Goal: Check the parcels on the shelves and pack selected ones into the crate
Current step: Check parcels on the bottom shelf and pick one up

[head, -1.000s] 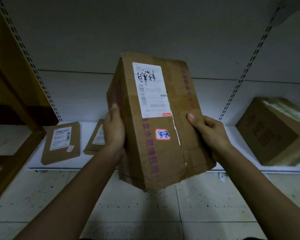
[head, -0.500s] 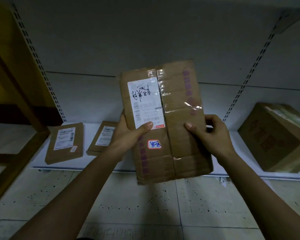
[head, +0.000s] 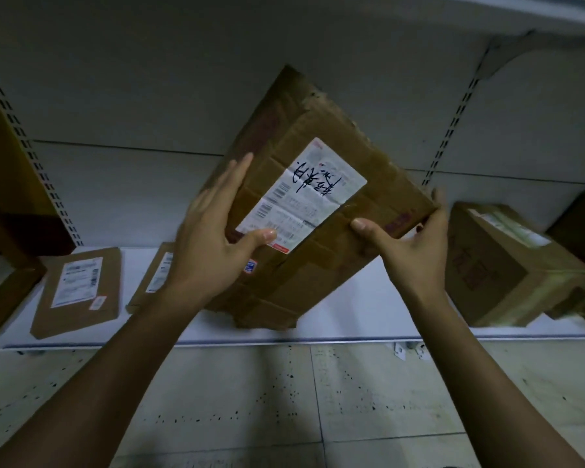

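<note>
A brown cardboard parcel [head: 335,157] with a white shipping label and dark handwriting is held tilted above the low white shelf [head: 352,309], its top leaning right. My left hand [head: 213,238] grips its left edge, thumb on the label's lower corner and fingers straight along the side. My right hand [head: 409,244] holds the lower right corner, thumb on the front face and fingers wrapped behind. No crate is in sight.
Two flat brown parcels lie on the shelf at the left, one [head: 78,288] in full view and one [head: 156,275] partly behind my left arm. A bigger carton [head: 514,265] stands at the right. Perforated shelf uprights [head: 453,119] run up the back panel. Speckled floor tiles lie below.
The parcel has been turned clockwise from upright to a steep tilt. My left fingers have straightened along its side, and my right hand has shifted to the lower right corner.
</note>
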Tool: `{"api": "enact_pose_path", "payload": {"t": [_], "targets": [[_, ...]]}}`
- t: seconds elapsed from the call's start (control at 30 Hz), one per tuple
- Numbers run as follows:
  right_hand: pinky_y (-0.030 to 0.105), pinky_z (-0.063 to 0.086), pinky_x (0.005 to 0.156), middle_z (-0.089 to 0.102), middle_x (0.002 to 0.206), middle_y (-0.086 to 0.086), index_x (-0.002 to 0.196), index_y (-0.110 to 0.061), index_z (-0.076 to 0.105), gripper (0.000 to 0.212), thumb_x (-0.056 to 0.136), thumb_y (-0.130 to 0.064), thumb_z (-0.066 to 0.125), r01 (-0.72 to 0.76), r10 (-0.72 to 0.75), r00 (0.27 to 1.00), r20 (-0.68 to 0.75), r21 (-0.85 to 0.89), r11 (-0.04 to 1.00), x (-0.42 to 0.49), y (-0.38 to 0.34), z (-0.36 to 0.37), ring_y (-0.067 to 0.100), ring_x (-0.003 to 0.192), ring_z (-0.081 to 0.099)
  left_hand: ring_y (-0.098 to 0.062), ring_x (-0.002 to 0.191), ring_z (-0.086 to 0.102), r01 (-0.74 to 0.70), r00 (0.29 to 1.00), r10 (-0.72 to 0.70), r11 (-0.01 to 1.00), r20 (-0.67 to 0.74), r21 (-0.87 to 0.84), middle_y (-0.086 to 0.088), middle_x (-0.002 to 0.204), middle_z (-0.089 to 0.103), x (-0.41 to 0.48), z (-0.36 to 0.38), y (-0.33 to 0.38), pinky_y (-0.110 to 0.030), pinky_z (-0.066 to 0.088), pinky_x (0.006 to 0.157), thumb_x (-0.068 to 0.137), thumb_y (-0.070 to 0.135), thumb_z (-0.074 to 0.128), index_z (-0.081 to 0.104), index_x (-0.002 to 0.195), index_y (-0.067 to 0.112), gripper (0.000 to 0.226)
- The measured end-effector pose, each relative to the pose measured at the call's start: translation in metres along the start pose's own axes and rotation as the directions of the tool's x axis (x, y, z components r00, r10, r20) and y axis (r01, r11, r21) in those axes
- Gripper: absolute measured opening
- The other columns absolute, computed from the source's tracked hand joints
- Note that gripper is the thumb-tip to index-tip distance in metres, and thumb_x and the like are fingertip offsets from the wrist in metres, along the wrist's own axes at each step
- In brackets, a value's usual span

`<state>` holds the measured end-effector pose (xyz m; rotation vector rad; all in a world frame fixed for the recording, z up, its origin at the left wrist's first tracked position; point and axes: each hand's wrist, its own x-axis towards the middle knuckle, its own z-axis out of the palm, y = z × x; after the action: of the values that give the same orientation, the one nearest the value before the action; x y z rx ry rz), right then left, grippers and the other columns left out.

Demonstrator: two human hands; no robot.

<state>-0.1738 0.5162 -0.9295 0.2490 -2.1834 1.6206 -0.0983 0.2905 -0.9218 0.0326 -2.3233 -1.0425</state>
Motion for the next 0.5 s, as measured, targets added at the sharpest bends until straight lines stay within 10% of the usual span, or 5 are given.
{"api": "enact_pose_path", "payload": {"t": [0.1, 0.17, 0.27, 0.5], "targets": [[0.035, 0.022, 0.115, 0.015, 0.160, 0.001, 0.153, -0.024, 0.003, 0.130, 0.055, -0.063, 0.079, 0.242, -0.229, 0.970, 0.086, -0.216, 0.946, 0.007, -0.004, -0.008, 0.016, 0.146, 0.018, -0.029, 0.140, 0.029, -0.131, 0.991, 0.128, 0.969, 0.026, 0.212, 0.007, 0.156, 0.026, 0.000, -0.004, -0.001, -0.059, 0.030, 0.108, 0.080, 0.039, 0.071, 0.016, 0.147, 0.044, 0.087], [0.035, 0.032, 0.112, 0.028, 0.156, -0.005, 0.153, -0.031, 0.008, 0.118, 0.062, -0.054, 0.080, 0.360, -0.291, 0.906, 0.308, -0.196, 0.912, 0.009, -0.004, -0.010, 0.011, 0.141, 0.031, -0.028, 0.142, 0.024, -0.247, 0.969, 0.226, 0.913, 0.104, 0.325, 0.009, 0.156, 0.022, -0.001, -0.004, -0.003, -0.051, 0.024, 0.106, 0.080, 0.034, 0.072, 0.017, 0.147, 0.041, 0.087], [0.028, 0.053, 0.093, 0.057, 0.128, -0.016, 0.150, -0.030, 0.025, 0.102, 0.067, -0.034, 0.084, 0.264, -0.213, 0.908, 0.360, -0.097, 0.960, 0.001, 0.004, -0.002, -0.002, 0.113, 0.057, -0.028, 0.143, 0.022, -0.305, 0.950, 0.251, 0.873, 0.185, 0.381, 0.007, 0.156, 0.022, 0.000, -0.002, -0.008, -0.049, 0.023, 0.106, 0.082, 0.032, 0.071, 0.016, 0.147, 0.040, 0.085], [0.028, 0.052, 0.093, 0.059, 0.129, -0.009, 0.147, -0.030, 0.032, 0.094, 0.068, -0.024, 0.084, 0.130, -0.107, 0.964, 0.243, -0.083, 0.988, -0.012, 0.013, 0.029, 0.006, 0.112, 0.057, -0.019, 0.144, 0.022, -0.238, 0.970, 0.179, 0.825, 0.163, 0.513, 0.005, 0.157, 0.023, 0.005, 0.005, -0.023, -0.055, 0.010, 0.115, 0.084, 0.039, 0.066, 0.012, 0.149, 0.036, 0.085]]}}
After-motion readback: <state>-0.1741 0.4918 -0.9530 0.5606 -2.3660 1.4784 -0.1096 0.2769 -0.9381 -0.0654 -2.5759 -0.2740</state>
